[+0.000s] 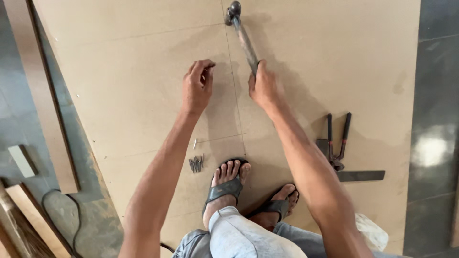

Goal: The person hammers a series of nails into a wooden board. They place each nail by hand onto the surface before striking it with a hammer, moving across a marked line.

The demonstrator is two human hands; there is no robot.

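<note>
The right hand point(263, 87) is closed around the handle of the hammer point(243, 38). The long axis of the hammer runs away from the person, with its head beyond the pencil line point(234, 95) on the board point(134, 71). The left hand point(196, 86), just left of this line, has its fingers curled together; whether it holds a nail cannot be told. Loose nails point(196, 163) lie nearer the foot.

No packages, labels, signs or screens show in this view.
</note>
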